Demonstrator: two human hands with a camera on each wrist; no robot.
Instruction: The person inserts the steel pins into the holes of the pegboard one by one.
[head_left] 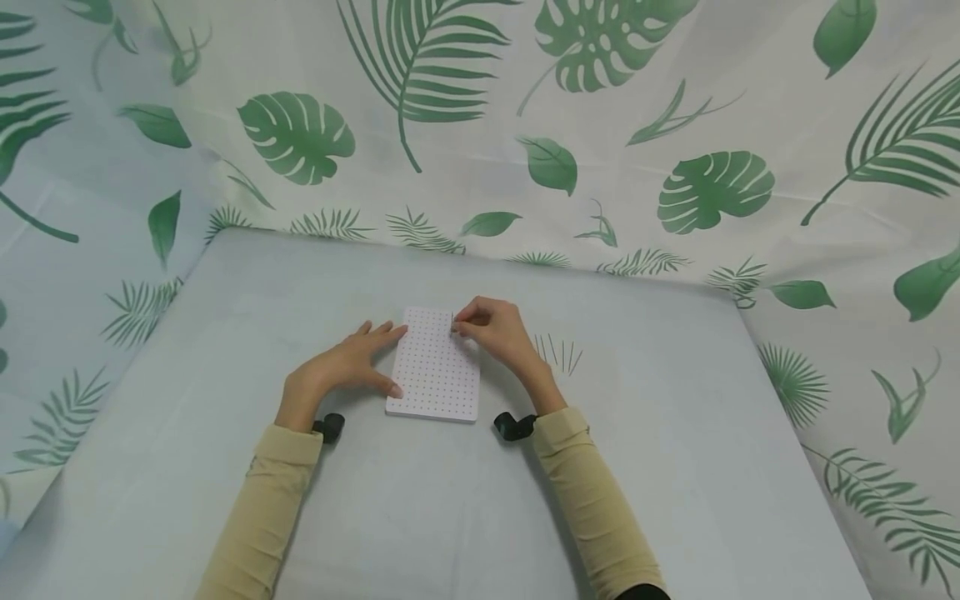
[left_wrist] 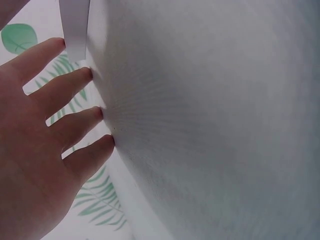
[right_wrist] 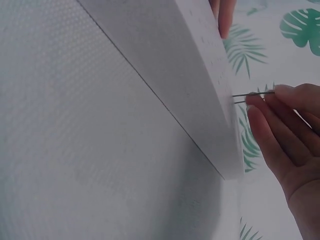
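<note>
A white pegboard [head_left: 435, 367] with rows of small holes lies flat on the table. My left hand [head_left: 348, 360] rests at its left edge, fingers spread, thumb near the lower left corner. In the left wrist view the left hand [left_wrist: 55, 115] has straight, parted fingers, with the board's side [left_wrist: 75, 30] by the index fingertip. Near the board's upper right, my right hand [head_left: 495, 329] pinches a thin dark metal pin [right_wrist: 260, 93] standing upright on the board. A second pin [right_wrist: 240, 102] stands close beside it, partly hidden by the fingertips of the right hand [right_wrist: 295, 145].
Several loose thin pins [head_left: 562, 356] lie in a loose row on the table [head_left: 637, 467], right of the right wrist. Leaf-patterned cloth [head_left: 465, 183] hangs behind the table and at both sides. Black wrist cameras [head_left: 513, 427] sit close to the board's near end.
</note>
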